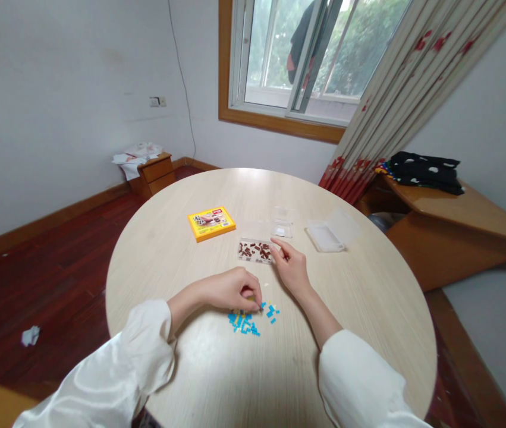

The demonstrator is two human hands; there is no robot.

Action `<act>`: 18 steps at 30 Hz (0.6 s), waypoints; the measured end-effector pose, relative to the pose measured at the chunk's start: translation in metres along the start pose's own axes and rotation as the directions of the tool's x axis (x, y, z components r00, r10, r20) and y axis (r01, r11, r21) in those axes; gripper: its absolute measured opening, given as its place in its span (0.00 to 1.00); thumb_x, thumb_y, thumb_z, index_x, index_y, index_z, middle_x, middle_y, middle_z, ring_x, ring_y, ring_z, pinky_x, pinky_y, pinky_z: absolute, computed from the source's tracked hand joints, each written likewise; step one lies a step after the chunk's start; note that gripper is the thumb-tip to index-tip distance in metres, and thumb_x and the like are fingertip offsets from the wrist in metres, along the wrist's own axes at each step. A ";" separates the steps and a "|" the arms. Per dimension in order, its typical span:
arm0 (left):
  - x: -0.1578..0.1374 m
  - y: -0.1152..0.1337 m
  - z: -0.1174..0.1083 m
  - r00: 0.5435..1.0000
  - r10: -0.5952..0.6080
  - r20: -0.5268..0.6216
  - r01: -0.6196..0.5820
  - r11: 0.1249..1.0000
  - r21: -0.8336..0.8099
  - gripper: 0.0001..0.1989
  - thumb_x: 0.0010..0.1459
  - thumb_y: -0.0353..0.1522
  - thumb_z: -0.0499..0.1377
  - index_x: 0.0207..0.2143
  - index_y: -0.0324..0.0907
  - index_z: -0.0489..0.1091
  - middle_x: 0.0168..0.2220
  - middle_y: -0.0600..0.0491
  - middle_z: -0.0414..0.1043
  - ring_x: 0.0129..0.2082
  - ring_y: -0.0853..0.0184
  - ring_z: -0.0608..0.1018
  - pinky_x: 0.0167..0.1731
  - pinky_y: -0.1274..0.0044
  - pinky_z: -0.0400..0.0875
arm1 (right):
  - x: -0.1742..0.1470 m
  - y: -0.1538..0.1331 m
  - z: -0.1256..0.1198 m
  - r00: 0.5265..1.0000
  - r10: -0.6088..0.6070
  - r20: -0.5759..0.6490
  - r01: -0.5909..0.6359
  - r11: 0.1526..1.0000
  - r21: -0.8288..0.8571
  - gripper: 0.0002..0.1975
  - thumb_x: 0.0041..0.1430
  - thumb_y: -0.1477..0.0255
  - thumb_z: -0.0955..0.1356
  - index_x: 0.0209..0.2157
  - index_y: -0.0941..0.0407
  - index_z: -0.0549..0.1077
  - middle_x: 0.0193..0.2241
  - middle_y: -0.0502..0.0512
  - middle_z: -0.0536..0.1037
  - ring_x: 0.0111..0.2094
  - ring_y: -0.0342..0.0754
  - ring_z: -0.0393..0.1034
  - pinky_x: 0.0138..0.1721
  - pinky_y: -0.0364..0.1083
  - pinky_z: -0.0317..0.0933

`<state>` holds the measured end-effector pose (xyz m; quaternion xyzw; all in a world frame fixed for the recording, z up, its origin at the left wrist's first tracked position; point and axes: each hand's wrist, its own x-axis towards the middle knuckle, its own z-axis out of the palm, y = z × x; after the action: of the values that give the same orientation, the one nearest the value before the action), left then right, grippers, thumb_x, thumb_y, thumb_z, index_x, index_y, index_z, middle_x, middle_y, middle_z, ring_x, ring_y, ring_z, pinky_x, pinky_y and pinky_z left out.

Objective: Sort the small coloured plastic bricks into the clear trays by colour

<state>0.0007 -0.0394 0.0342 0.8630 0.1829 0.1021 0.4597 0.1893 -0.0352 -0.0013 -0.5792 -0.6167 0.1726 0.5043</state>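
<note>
A pile of small blue pieces [244, 324], with a few yellow ones among them, lies on the round table. Above its upper edge is my left hand [239, 290], fingers curled and pinched together; whatever is between the fingertips is hidden or too small to name. Just beyond sits a clear plastic box [254, 258] with many small dark brown pieces [257, 248] in it. My right hand [292, 268] grips the right end of this box between thumb and forefinger, the other fingers bent in.
The round wooden table [208, 368] carries a yellow box [211, 224] at left, small clear lids [282, 228] behind the brown pieces, and a clear tray [325, 236] at right. Wooden cabinets [453, 238] and a curtain [368, 131] stand beyond.
</note>
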 end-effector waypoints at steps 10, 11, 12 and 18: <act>-0.004 0.005 -0.010 0.993 -0.106 -0.055 0.092 0.974 -0.208 0.08 0.48 0.33 0.61 0.27 0.36 0.75 0.18 0.60 0.57 0.20 0.77 0.59 0.22 0.81 0.55 | -0.001 0.000 0.000 1.000 0.001 0.009 -0.001 1.000 0.001 0.21 0.54 0.62 0.63 0.41 0.62 0.75 0.14 0.42 0.55 0.18 0.40 0.49 0.22 0.41 0.51; -0.004 0.005 -0.009 0.995 -0.080 -0.053 0.067 0.977 -0.204 0.07 0.48 0.32 0.61 0.27 0.36 0.74 0.20 0.59 0.61 0.22 0.76 0.62 0.24 0.81 0.57 | -0.001 0.000 -0.001 1.000 0.002 0.010 -0.002 1.000 0.003 0.21 0.54 0.62 0.63 0.41 0.62 0.75 0.14 0.42 0.55 0.18 0.40 0.49 0.22 0.41 0.51; -0.004 0.005 -0.009 0.997 -0.055 -0.053 0.043 0.979 -0.200 0.06 0.48 0.32 0.61 0.27 0.36 0.74 0.23 0.57 0.65 0.24 0.75 0.64 0.26 0.80 0.59 | -0.001 0.000 -0.001 1.000 0.004 0.008 -0.004 1.000 0.006 0.21 0.54 0.62 0.63 0.41 0.62 0.75 0.14 0.42 0.55 0.18 0.40 0.49 0.22 0.41 0.51; -0.003 0.004 -0.008 0.997 -0.080 -0.012 0.074 0.965 -0.253 0.07 0.50 0.31 0.59 0.29 0.35 0.73 0.26 0.52 0.72 0.25 0.74 0.67 0.28 0.79 0.62 | 0.000 -0.001 -0.001 1.000 0.009 0.014 -0.009 1.000 0.021 0.22 0.54 0.62 0.63 0.42 0.64 0.75 0.14 0.42 0.55 0.18 0.40 0.49 0.22 0.41 0.51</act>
<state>-0.0043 -0.0366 0.0424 0.7887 0.2068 0.1162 0.5671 0.1894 -0.0364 -0.0001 -0.5755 -0.6157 0.1854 0.5053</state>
